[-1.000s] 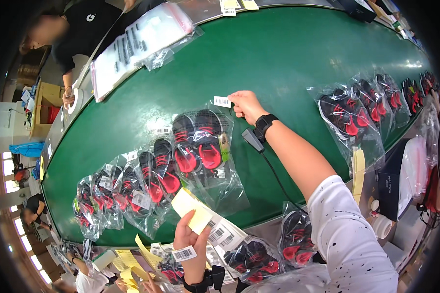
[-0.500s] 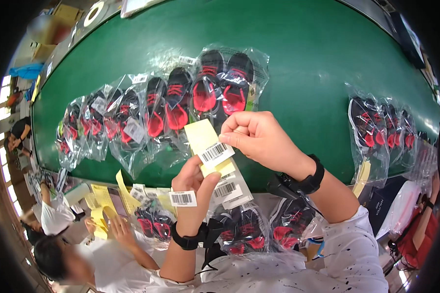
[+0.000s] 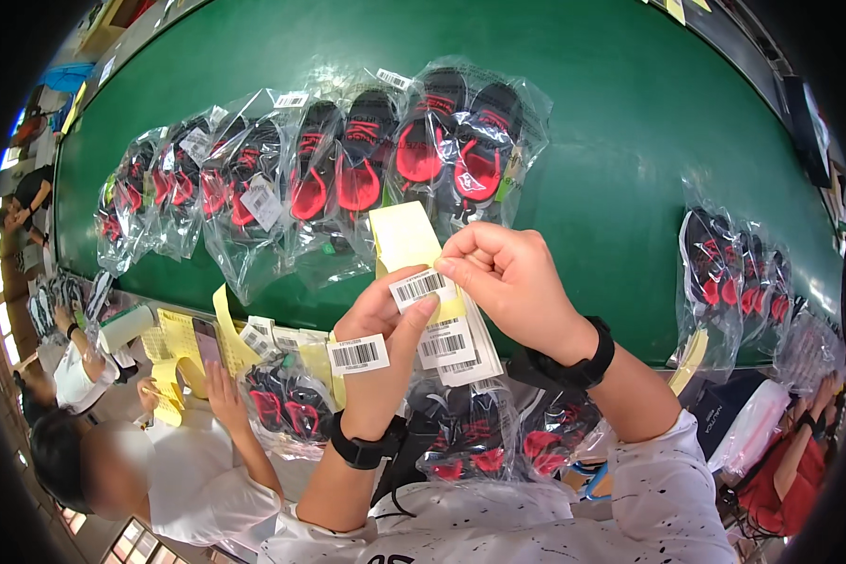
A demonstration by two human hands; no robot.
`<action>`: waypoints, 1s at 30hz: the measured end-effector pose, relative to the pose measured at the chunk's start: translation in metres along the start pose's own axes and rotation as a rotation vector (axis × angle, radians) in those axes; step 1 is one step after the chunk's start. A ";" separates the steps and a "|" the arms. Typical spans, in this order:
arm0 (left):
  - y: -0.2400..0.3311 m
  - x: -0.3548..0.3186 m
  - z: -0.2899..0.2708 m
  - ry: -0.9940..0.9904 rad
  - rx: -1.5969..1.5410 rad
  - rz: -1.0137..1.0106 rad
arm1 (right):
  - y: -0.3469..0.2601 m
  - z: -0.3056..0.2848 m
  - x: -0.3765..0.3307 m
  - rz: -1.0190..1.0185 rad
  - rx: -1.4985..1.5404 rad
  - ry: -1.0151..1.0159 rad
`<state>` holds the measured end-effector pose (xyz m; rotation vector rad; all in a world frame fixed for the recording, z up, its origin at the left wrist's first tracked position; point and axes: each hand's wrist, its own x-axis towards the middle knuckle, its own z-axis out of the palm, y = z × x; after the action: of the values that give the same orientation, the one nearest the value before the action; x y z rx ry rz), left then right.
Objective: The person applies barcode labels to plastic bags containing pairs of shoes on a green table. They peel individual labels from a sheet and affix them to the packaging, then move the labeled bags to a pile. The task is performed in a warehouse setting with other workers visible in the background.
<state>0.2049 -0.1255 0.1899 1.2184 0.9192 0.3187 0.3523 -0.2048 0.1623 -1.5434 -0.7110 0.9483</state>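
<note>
My left hand (image 3: 374,324) is closed around a yellow backing strip (image 3: 404,237) and a stack of white barcode labels (image 3: 451,350). Under its thumb lies one barcode label (image 3: 417,288). Another barcode label (image 3: 358,354) is stuck on the base of that thumb. My right hand (image 3: 506,274) pinches with thumb and forefinger at the upper right corner of the label under my left thumb; whether the corner is lifted is too small to see. Just beyond my hands lies a bagged pair of black-and-red shoes (image 3: 475,169), with a barcode label (image 3: 393,79) on its clear bag.
More bagged shoes (image 3: 334,179) run in a row leftward on the green table (image 3: 611,122). Another bagged group (image 3: 714,258) lies at the right. Bagged shoes (image 3: 465,437) sit close to my body. At lower left a co-worker's hand (image 3: 224,395) is beside yellow sheets (image 3: 174,352).
The label that sat higher on the yellow strip by my right fingers is now under my left thumb. The view has shifted, so the shoe row appears higher.
</note>
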 end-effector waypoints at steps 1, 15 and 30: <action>0.001 0.001 0.001 0.000 0.002 0.007 | 0.000 0.000 -0.001 -0.074 -0.033 0.031; -0.007 0.002 -0.012 0.014 0.295 -0.030 | 0.072 -0.141 0.110 0.045 0.374 0.584; -0.020 0.009 0.011 0.015 0.201 -0.039 | 0.138 -0.148 0.158 0.273 0.464 0.514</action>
<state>0.2132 -0.1336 0.1688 1.3811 1.0048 0.2077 0.5509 -0.1690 0.0037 -1.3939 0.0859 0.7904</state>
